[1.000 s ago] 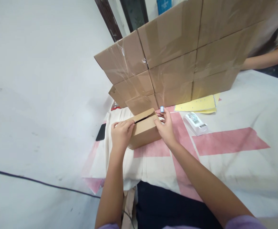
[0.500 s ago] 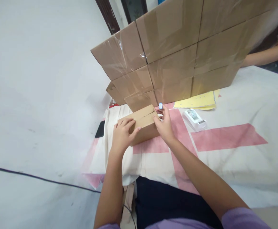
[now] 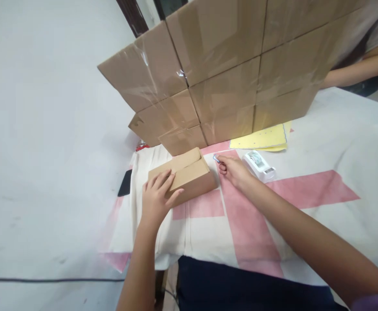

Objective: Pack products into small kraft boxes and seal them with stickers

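Note:
A small brown cardboard box (image 3: 193, 186) lies closed on the table, its top flaps folded down. My left hand (image 3: 156, 196) rests on its left part with the fingers spread, the thumb along the front edge. Just right of the box, my right hand (image 3: 234, 169) is closed, pinching a small blue and white item (image 3: 216, 158) between thumb and finger. A white tape dispenser (image 3: 259, 166) stands beside my right hand.
Large taped cardboard boxes (image 3: 226, 82) form a wall behind the small box. Yellow sheets (image 3: 260, 138) lie at its foot. A black phone (image 3: 125, 183) is at the left table edge. Another person's arm (image 3: 360, 72) reaches in at the right. A white and pink cloth (image 3: 318, 190) covers the table.
My right hand has come away from the box's right end, still pinching the small item. My left hand stays on the box. The whole view has shifted a little.

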The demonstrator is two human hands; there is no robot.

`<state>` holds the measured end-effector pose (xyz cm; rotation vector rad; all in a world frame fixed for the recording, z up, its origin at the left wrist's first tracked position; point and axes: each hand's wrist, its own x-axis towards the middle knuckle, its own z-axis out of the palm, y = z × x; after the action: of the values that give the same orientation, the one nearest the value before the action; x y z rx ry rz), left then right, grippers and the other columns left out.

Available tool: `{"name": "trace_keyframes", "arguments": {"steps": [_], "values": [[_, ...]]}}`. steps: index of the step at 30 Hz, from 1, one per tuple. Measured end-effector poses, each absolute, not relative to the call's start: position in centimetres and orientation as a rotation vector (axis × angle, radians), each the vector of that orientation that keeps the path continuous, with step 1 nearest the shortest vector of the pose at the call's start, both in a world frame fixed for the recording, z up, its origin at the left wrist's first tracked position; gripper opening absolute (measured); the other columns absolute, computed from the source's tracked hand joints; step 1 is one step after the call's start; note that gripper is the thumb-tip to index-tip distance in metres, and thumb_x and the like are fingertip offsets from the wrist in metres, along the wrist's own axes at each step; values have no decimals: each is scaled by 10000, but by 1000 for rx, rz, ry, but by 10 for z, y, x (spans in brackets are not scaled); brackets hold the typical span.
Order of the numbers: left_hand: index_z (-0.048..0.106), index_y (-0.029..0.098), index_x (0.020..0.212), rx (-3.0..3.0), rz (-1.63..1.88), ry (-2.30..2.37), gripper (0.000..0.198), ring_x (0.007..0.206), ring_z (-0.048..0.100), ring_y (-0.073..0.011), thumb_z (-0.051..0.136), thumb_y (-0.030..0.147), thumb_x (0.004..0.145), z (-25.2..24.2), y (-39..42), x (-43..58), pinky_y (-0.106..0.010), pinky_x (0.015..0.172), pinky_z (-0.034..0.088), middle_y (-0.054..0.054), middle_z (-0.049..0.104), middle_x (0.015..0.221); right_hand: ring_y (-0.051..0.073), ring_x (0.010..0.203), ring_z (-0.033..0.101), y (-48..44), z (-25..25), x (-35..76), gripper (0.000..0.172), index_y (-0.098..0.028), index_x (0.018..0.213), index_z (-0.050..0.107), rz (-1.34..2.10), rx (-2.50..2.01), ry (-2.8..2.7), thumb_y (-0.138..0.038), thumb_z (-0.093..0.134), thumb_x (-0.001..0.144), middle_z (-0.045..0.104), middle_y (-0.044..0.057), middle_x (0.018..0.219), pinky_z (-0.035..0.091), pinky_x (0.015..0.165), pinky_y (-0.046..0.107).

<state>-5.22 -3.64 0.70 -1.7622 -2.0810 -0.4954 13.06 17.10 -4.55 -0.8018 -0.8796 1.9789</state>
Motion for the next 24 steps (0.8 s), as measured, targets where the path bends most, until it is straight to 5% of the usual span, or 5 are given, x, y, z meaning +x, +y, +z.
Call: {"name": "trace_keyframes", "arguments": {"steps": [5, 8, 11, 19, 24], "values": [[596, 342, 1424, -1802, -458, -1972, 545, 1208, 648, -332, 722, 437, 902, 5, -38, -57, -456, 978, 471, -75, 673, 1415, 45, 451, 318, 177, -55, 137, 262, -151, 642, 669, 2059, -733, -974, -346, 843, 656, 496, -43, 513, 182, 448, 237], [561, 320, 1463, -1830, -427, -1924, 623, 1210, 654, -327, 762, 367, 875, 5, -38, -59, -463, 1005, 493, -97, 666, 1422, 52, 449, 342, 175, -57, 143, 418, -134, 1090, 746, 2123, -701, -1002, -301, 823, 715, 637, -23, 595, 225, 458, 235], [562, 276, 1472, -1855, -407, -1877, 666, 1194, 664, -327, 792, 304, 847, 6, -37, -60, -474, 1018, 509, -128, 674, 1404, 72, 480, 427, 174, -55, 148, 818, -137, 1510, 511, 2208, -623, -1055, -252, 805, 755, 732, -7, 724, 319, 494, 238], [546, 265, 1502, -1880, -440, -1910, 733, 1237, 652, -347, 809, 224, 820, 6, -41, -57, -518, 1058, 501, -160, 658, 1416, 126, 764, 614, 174, -59, 144, 756, -165, 1507, 524, 2098, -535, -1157, -170, 742, 783, 750, 33, 983, 488, 745, 279], [548, 277, 1503, -1858, -425, -1927, 759, 1232, 656, -346, 826, 209, 800, 6, -41, -57, -507, 1050, 507, -147, 664, 1412, 115, 784, 563, 166, -63, 133, 811, -247, 1552, 458, 1983, -552, -1135, -140, 714, 791, 686, 1, 998, 483, 765, 268]]}}
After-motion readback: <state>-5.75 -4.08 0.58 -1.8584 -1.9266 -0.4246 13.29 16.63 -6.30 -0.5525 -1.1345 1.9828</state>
